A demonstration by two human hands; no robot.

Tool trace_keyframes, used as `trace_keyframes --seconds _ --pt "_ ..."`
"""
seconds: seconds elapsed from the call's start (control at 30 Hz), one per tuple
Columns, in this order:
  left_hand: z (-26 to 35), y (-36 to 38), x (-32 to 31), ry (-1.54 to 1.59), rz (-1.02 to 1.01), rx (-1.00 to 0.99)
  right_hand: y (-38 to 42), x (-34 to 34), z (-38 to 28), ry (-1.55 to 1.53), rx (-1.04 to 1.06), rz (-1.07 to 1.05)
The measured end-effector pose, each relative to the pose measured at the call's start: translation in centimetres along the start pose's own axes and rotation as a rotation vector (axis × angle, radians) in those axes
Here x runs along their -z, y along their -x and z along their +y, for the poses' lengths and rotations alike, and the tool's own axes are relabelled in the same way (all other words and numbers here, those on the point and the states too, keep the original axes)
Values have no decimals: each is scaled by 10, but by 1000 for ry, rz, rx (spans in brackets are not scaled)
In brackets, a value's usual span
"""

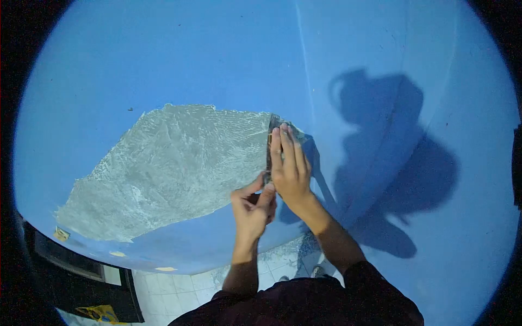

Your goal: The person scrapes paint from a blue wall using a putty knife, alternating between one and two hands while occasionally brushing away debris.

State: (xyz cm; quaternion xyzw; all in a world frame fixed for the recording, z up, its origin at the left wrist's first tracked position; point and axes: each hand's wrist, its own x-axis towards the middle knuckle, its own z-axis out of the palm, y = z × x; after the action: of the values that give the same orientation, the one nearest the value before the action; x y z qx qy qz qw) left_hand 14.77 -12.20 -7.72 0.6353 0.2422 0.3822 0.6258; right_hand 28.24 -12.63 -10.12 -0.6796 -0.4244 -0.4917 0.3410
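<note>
A patch of grey plaster [174, 157] with a rough, ragged outline covers part of the blue wall [217, 54]. At its right end a dark flat blade [269, 149] with a straight upright edge lies against the wall. My right hand [291, 168] rests on this blade with its fingers stretched out, hiding much of it. Just below and to the left, my left hand [253, 209] has thumb and fingers closed at the blade's lower end. The part inside that grip is mostly hidden.
Shadows [391, 157] of a head and body fall on the wall at right. Below are pale floor tiles [179, 293], shoes [318, 270] and a dark piece of furniture [76, 271] with a yellow item [100, 313] near it. A small wall box [61, 234] sits at lower left.
</note>
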Motion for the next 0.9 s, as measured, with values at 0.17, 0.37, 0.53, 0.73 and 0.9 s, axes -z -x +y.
trace_keyframes --seconds 0.17,0.37,0.53,0.73,0.9 --pt "-7 -2 -9 80 43 -3 0 -5 6 8 109 56" --pt "-2 -3 -7 9 47 25 -2 -8 -1 -38 18 125" --pt "-21 -4 -15 57 41 -16 4 -9 15 24 124 94" --pt "-19 -7 17 -85 -27 -77 11 18 2 -132 4 -80" --pt "-1 -16 41 -177 -24 -159 56 33 -8 -244 -20 -132"
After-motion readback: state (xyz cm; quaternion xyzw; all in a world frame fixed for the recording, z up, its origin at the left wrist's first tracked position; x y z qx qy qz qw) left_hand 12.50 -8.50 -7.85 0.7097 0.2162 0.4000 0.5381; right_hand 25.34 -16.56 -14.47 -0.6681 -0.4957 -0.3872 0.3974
